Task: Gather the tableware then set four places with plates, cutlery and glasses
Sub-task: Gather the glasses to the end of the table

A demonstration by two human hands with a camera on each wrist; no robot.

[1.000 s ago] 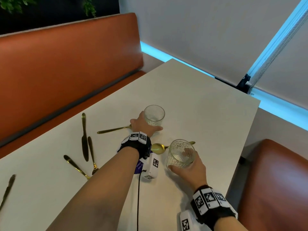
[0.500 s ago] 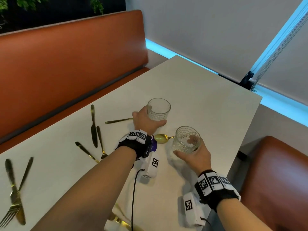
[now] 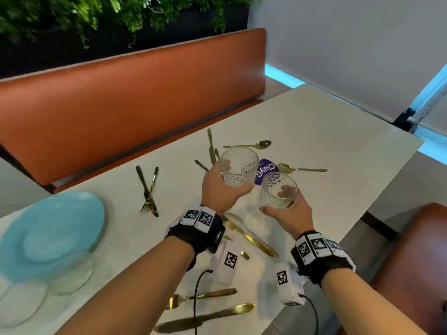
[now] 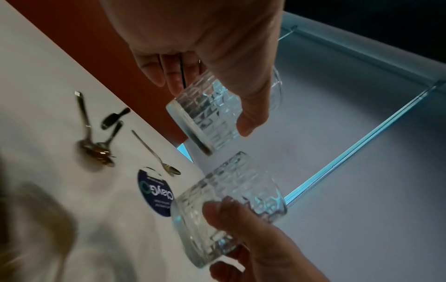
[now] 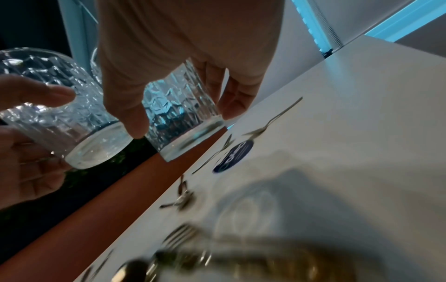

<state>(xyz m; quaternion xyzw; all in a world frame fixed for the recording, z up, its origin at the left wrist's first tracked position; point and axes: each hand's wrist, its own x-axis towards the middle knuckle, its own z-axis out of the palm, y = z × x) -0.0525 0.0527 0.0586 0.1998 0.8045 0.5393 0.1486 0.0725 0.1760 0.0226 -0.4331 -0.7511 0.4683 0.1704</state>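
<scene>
Two cut-glass tumblers hang above the white table (image 3: 333,141). My left hand (image 3: 217,189) grips the farther tumbler (image 3: 239,168) round its side. My right hand (image 3: 287,213) grips the nearer tumbler (image 3: 278,191), just to the right of it. The left wrist view has the left tumbler (image 4: 207,118) tilted above the right one (image 4: 231,206). From the right wrist, the right tumbler (image 5: 181,118) and the left one (image 5: 60,106) hang side by side. Gold cutlery lies scattered: a crossed knife and fork (image 3: 147,189), two spoons (image 3: 251,145) (image 3: 300,169), and more pieces (image 3: 249,235) under my hands.
A blue plate (image 3: 50,233) sits at the left, with blurred clear glassware (image 3: 70,276) by its near side. A purple round sticker (image 3: 266,172) lies behind the tumblers. An orange bench (image 3: 121,112) runs along the far edge, and an orange seat (image 3: 411,262) stands at the right. More cutlery (image 3: 210,296) lies near me.
Both tumblers have left the table and come up and toward me, closer together. The view has pulled back and left, bringing the blue plate and more cutlery into sight.
</scene>
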